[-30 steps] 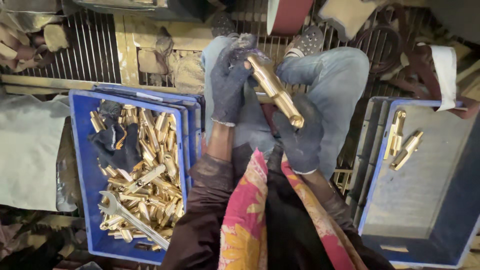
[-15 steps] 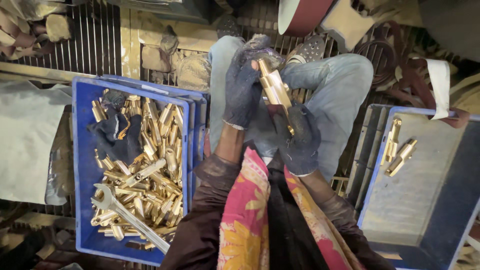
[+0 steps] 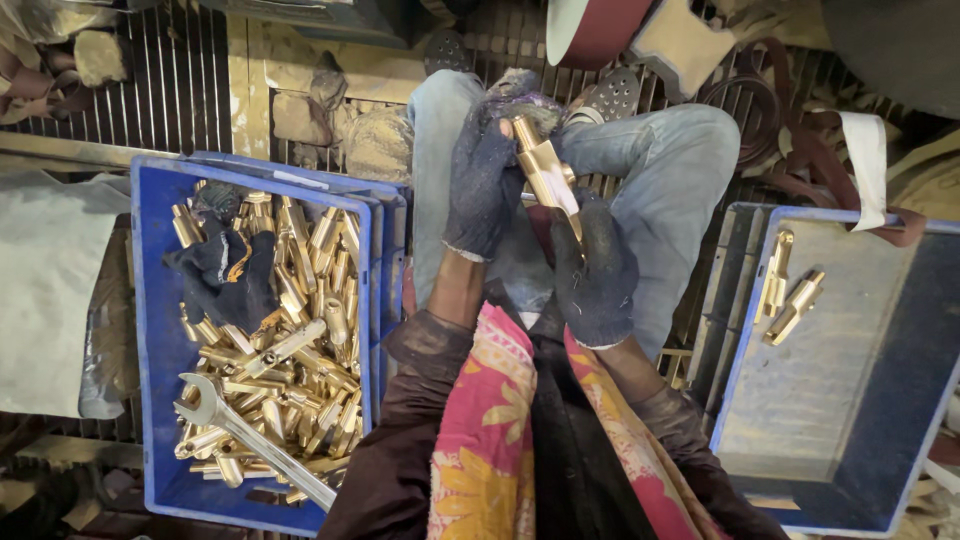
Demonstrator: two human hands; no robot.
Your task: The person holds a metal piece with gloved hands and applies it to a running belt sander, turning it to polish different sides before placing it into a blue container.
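The brass fitting (image 3: 547, 172) is a long, golden-yellow metal piece with a blocky, angular body and a narrower end. It stands nearly upright, tilted slightly, above the person's lap between the knees. Its upper end sits against the gloved left hand (image 3: 483, 185), and its lower end disappears into the gloved right hand (image 3: 597, 272). Its flat faces catch the light and shine brightly.

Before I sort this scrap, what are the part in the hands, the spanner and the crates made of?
Part: likely brass, yellow glossy metal. Spanner: probably steel, silvery grey shine. Crates: apparently plastic, matte blue moulded walls.
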